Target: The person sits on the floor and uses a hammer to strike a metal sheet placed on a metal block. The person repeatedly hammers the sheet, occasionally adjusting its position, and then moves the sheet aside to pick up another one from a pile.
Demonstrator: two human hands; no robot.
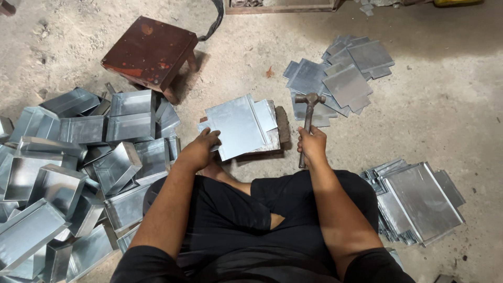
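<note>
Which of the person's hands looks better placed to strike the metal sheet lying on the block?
Probably the right hand: it grips the hammer, head up beside the metal sheet. The left hand rests on the sheet's near edge, holding it on the block.

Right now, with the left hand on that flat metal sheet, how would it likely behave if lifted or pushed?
The metal sheet looks thin with a folded seam, so probably light yet fairly stiff, flexing slightly. Its shiny face may slide easily on the block beneath. Cut edges look sharp, so the left hand likely needs care.
</note>
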